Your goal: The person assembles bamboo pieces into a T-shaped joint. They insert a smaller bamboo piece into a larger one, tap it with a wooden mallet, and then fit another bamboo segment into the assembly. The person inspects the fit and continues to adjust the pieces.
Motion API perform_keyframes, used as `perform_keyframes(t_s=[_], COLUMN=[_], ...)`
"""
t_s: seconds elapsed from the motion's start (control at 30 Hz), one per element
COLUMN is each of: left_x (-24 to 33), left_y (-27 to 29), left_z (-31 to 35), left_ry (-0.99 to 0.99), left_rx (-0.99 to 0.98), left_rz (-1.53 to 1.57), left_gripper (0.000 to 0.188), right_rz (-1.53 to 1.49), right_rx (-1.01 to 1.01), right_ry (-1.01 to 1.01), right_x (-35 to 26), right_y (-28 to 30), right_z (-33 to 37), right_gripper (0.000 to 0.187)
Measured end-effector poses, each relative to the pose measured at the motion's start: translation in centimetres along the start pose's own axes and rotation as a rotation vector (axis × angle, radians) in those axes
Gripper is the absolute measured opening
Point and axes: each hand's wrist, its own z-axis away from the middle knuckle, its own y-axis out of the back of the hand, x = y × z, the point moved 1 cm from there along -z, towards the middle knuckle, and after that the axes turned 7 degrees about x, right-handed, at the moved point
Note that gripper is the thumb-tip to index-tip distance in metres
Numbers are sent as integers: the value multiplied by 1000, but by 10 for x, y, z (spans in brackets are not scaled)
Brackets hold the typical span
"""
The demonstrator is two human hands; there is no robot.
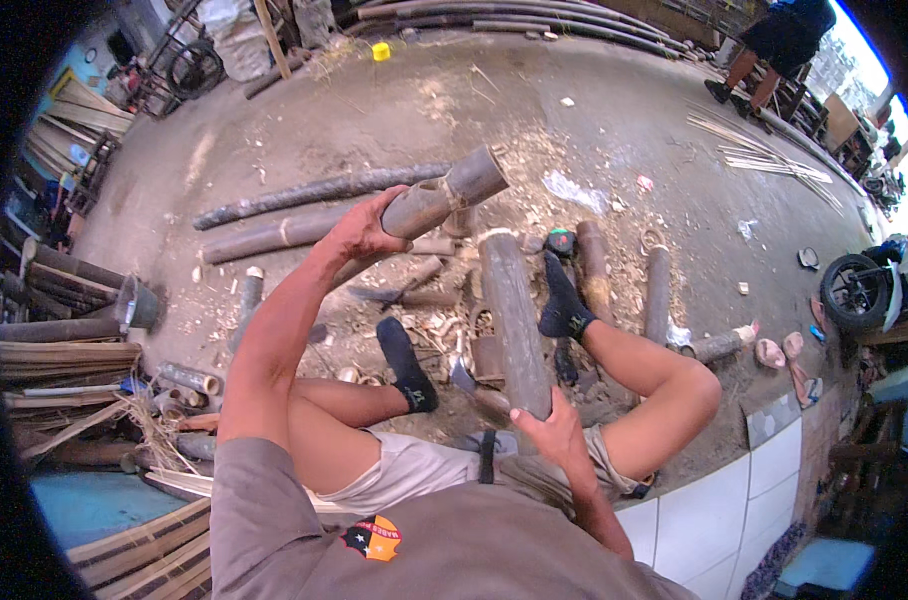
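Note:
My left hand is closed around a thick bamboo pole, raised and slanting up to the right with its hollow cut end outward. A notch shows in its side near that end. My right hand grips the near end of a second grey-brown bamboo tube, which points away from me between my legs. Under and beside the tubes lie wood chips and a curved blade, partly hidden. A black and green tape measure rests by my right foot.
Two long bamboo poles lie beyond my left arm. Shorter bamboo pieces are on the right, near sandals and a motorcycle wheel. Stacked bamboo strips and a bucket stand left. Another person stands at the far right.

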Motion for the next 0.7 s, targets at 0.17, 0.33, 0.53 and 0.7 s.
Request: perform_keyframes(t_s=[0.17,0.33,0.53,0.7], left_x=[39,61,63,75], left_y=[59,91,113,118], left_z=[31,62,101,120], left_ry=[26,79,-27,30], left_rx=[48,110,217,242], left_rz=[16,63,-36,-60], left_gripper=[114,113,110,110], right_rz=[83,163,315,372], right_rx=[88,141,322,407], right_ry=[247,448,617,686], right_x=[-31,-51,-53,-57], right_y=[-2,8,10,16], right_z=[-17,-10,1,4], right_gripper=[69,78,84,86])
